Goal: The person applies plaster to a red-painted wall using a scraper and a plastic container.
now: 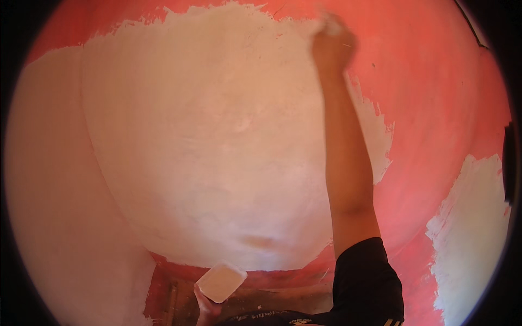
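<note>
My right arm reaches up along a wall, and my right hand [333, 46] is closed near the top, against the border between pale coating [228, 125] and pink paint [424, 92]. Motion smears the fingers; a whitish bit shows among them, but what they grip cannot be made out. Low in the view, my left hand [207, 308] holds a small rectangular tub [222, 283] by its side. The tub has a white rim and looks filled with a smooth pale mass. The pale coating covers most of the wall in front of me, with ragged edges.
A wall corner runs down the left side, with pale coating on the adjoining wall [49, 163]. Another pale patch [473, 233] lies at the right. A dark object [509, 163] stands at the right rim. Brownish floor [266, 298] shows below the wall.
</note>
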Available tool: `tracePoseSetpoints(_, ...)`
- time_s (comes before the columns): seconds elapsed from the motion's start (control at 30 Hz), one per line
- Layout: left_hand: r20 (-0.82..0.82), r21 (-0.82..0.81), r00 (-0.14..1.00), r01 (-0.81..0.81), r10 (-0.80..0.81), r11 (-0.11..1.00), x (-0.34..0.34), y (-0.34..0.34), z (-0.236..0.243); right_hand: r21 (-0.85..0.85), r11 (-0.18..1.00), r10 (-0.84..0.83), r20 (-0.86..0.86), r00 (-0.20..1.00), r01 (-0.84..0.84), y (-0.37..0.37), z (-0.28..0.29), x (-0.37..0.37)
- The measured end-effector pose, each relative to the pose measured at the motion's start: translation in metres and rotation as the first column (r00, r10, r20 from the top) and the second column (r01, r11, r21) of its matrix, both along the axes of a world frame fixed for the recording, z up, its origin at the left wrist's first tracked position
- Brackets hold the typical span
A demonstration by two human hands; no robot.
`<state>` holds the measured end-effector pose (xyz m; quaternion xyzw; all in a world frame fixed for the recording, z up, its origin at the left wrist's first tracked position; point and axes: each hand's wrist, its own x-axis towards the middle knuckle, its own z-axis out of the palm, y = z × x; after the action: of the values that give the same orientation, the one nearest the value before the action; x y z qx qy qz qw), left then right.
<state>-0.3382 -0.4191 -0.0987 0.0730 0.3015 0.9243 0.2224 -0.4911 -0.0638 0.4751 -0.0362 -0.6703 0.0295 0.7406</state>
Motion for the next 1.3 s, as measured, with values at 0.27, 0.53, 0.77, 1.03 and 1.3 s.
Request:
tracePoseSetpoints(0.27, 0.105, 0.043, 0.990, -0.097, 0.092, 0.994, -0.002, 0.016, -0.005, 0.157, 0.984, -0.107, 0.166, 0.980, 0.081, -0.024, -0.078, -0.111)
tracePoseSetpoints(0.53, -0.060, -0.066, 0.977, -0.210, 0.206, 0.976, 0.020, -0.008, -0.042, -0.392, 0.919, 0.008, -0.109, 0.994, -0.050, 0.052, -0.028, 0.042)
tracePoseSetpoints(0.77, 0.043, -0.185, 0.961, -0.262, 0.274, 0.947, 0.023, -0.016, -0.029, 0.308, 0.941, -0.193, 0.149, 0.970, 0.140, -0.079, -0.075, -0.098)
tracePoseSetpoints(1.03, -0.142, -0.377, 0.947, -0.321, 0.289, 0.869, 0.033, -0.005, -0.031, -0.322, 0.945, -0.095, -0.088, 0.992, 0.062, 0.084, -0.022, 0.018)
tracePoseSetpoints(1.3, 0.059, -0.007, 0.988, -0.143, 0.143, 0.990, 0.033, -0.028, -0.050, 0.226, 0.974, 0.027, -0.060, 0.998, -0.013, 0.018, -0.106, -0.007)
